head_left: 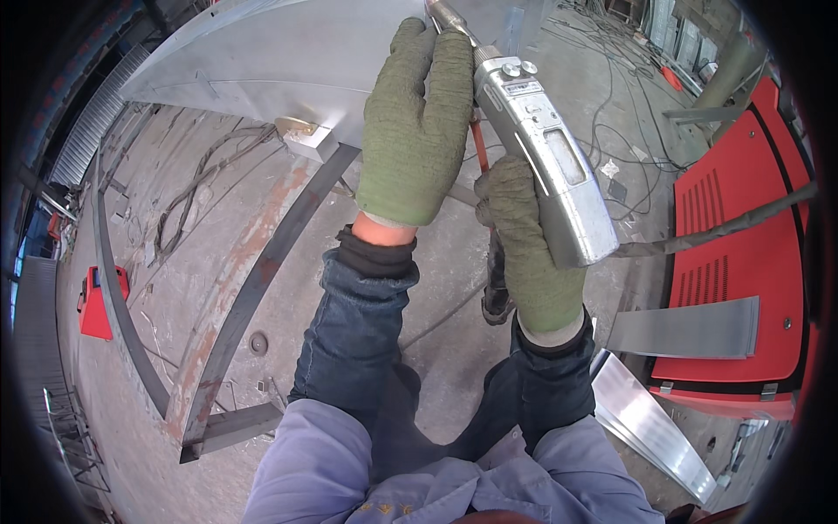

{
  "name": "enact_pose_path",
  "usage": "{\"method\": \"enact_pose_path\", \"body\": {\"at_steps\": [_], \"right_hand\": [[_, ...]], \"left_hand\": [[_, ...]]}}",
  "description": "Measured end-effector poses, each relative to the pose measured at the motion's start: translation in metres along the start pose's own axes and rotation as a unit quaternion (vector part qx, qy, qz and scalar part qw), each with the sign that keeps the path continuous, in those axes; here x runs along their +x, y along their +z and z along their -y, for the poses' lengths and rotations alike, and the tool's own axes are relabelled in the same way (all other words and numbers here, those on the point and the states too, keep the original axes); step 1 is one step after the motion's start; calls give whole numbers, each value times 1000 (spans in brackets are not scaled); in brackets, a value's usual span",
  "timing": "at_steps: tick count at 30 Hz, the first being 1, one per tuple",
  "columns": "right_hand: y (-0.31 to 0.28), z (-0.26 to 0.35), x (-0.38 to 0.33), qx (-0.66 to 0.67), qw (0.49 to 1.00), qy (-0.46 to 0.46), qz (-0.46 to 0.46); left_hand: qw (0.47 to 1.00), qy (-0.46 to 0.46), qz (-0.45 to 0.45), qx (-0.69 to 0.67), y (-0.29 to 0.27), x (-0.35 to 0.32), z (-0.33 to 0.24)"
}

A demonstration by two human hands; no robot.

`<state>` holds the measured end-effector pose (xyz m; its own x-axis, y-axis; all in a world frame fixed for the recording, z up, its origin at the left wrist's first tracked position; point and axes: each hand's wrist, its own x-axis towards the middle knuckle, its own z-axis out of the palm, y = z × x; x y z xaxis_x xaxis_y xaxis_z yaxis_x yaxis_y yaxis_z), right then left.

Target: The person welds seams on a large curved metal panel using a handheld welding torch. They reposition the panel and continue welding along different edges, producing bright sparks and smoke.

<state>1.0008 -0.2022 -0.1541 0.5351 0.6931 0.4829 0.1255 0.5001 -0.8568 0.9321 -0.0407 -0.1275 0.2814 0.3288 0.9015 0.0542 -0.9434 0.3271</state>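
A silver handheld laser welding gun (552,170) slants up and left, its narrow nozzle reaching a large grey sheet-metal piece (262,52) at the top. My right hand (524,236), in a green glove, is closed round the gun's body from its left side. The gun partly covers that hand's fingers. My left hand (415,131), gloved the same way, lies against the sheet metal with its fingers stretched out. Its rightmost finger is beside the nozzle, and I cannot tell whether they touch. The thumb is hidden.
A red machine cabinet (738,244) stands at the right, a dark hose (716,229) crossing it towards the gun. Shiny metal strips (650,428) lie near it. Left, a rusty curved steel frame (236,306) stands over the floor by a red box (98,306). Cables (611,70) litter the far right.
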Motion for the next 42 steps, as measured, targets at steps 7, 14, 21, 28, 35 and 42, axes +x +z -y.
{"method": "enact_pose_path", "body": {"at_steps": [7, 14, 21, 28, 35, 42], "right_hand": [[2, 2, -1, -23, 1000, -8, -3], [3, 4, -3, -18, 1000, 2, -11], [2, -1, -3, -11, 1000, -6, -8], [-2, -2, -4, -33, 999, 6, -8], [-5, -3, -5, -48, 999, 8, 9], [-8, -6, -3, -36, 999, 7, 30]], "left_hand": [[1000, 16, -4, -19, -2, 4, 1], [1000, -3, 7, -25, -3, 1, -1], [1000, 15, 3, 4, -1, -2, 3], [999, 21, -42, -2, 2, 3, 1], [993, -56, 20, -105, -5, 3, -15], [978, -99, -23, -184, 3, 4, -20]]}}
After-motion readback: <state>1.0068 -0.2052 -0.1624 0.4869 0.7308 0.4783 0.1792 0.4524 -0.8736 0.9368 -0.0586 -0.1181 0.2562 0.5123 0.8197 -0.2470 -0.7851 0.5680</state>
